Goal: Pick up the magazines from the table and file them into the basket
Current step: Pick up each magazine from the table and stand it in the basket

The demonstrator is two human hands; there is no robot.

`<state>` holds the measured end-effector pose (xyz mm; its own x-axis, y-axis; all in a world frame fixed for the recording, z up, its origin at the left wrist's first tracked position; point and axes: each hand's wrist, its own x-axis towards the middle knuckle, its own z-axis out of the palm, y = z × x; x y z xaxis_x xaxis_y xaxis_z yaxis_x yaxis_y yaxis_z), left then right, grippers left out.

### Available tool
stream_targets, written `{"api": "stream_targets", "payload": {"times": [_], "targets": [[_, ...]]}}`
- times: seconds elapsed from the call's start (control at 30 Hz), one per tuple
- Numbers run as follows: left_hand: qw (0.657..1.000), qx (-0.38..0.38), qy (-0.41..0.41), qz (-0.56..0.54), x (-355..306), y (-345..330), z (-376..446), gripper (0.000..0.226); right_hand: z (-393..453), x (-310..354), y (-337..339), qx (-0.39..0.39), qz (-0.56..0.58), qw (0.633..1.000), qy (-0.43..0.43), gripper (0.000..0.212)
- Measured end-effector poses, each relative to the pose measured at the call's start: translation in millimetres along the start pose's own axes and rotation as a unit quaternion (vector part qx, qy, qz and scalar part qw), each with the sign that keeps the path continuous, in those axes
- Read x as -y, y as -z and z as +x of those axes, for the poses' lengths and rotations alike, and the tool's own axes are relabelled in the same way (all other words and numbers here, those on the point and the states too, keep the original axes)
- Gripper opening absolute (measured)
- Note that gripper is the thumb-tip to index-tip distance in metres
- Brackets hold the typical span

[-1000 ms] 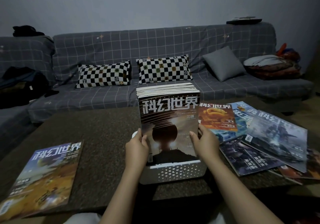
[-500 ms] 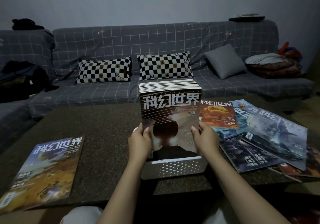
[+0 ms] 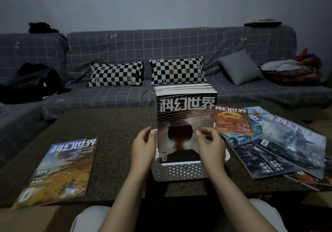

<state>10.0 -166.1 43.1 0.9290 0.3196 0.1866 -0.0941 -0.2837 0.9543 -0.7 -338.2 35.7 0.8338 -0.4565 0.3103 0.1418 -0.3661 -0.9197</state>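
A white perforated basket (image 3: pixel 179 171) sits at the near edge of a dark speckled surface (image 3: pixel 111 129), and it is the landmark for everything else. Standing upright inside it is a row of magazines (image 3: pixel 185 91), their top edges packed one behind another; the front magazine (image 3: pixel 183 124) faces the viewer with large white title characters over a dark sphere against a glow. The left hand (image 3: pixel 142 146) is at the front magazine's left edge just above the basket rim, fingers loosely curved with the thumb tip touching the cover; the right hand (image 3: pixel 211 144) is at its right edge, thumb on the cover and fingers curving behind. Whether either hand truly grips the magazine or only steadies it, I cannot tell. To the right of the basket lies a loose fan of overlapping magazines (image 3: pixel 273 142) flat on the surface (an orange dragon cover (image 3: pixel 232 122) is nearest the basket, bluish-grey covers beyond it). Well apart to the left of the basket, one magazine (image 3: pixel 61 170) lies flat alone, its cover blue above and orange below. Behind the basket stands a grey checked sofa (image 3: pixel 125 46) with two black-and-white chequered pillows (image 3: pixel 147 73) and a plain grey cushion (image 3: pixel 239 67).
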Motion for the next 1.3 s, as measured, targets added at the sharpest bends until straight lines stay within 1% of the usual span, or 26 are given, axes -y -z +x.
{"api": "stream_targets", "payload": {"times": [0.07,0.13,0.27,0.33,0.4,0.5,0.6,0.67,0.8,0.93,1.0,1.07,1.17,1.23,1.3], "targets": [[0.999,-0.001,0.004,-0.046,3,19,-3,0.027,-18,16,-13,0.057,0.062,0.996,0.010,0.013],[0.998,-0.005,-0.001,-0.060,10,41,-3,0.018,-36,31,-32,0.110,0.105,0.988,0.016,0.012],[0.998,-0.030,0.022,-0.058,30,91,1,0.019,-71,53,-83,0.210,0.134,0.967,0.053,0.011],[0.999,-0.042,0.024,-0.017,47,116,3,0.015,-87,57,-109,0.255,0.122,0.956,0.072,0.012],[0.996,-0.059,0.020,0.062,69,141,6,0.015,-102,57,-138,0.291,0.102,0.949,0.072,0.014],[0.985,-0.095,0.030,0.139,99,173,10,0.019,-119,48,-183,0.340,0.074,0.937,0.041,0.019],[0.972,-0.107,0.055,0.202,125,197,15,0.023,-128,36,-216,0.397,0.028,0.917,0.025,0.028],[0.955,-0.111,0.080,0.262,145,211,23,0.030,-133,29,-237,0.422,0.002,0.906,0.020,0.034],[0.897,-0.117,0.122,0.409,173,236,38,0.041,-138,21,-266,0.444,-0.029,0.896,0.011,0.044],[0.859,-0.117,0.181,0.464,186,255,53,0.060,-138,15,-283,0.425,-0.050,0.904,0.013,0.042],[0.848,-0.126,0.186,0.480,185,257,56,0.066,-138,12,-286,0.414,-0.047,0.909,-0.001,0.041],[0.860,-0.158,0.184,0.450,181,256,55,0.069,-137,9,-287,0.401,-0.050,0.915,-0.007,0.041],[0.892,-0.196,0.210,0.349,175,253,48,0.072,-132,3,-281,0.372,-0.061,0.926,-0.024,0.042],[0.913,-0.209,0.224,0.268,170,249,41,0.059,-129,1,-272,0.358,-0.060,0.931,-0.043,0.041],[0.935,-0.212,0.206,0.196,162,242,31,0.039,-127,-1,-261,0.353,-0.055,0.932,-0.058,0.039]]}}
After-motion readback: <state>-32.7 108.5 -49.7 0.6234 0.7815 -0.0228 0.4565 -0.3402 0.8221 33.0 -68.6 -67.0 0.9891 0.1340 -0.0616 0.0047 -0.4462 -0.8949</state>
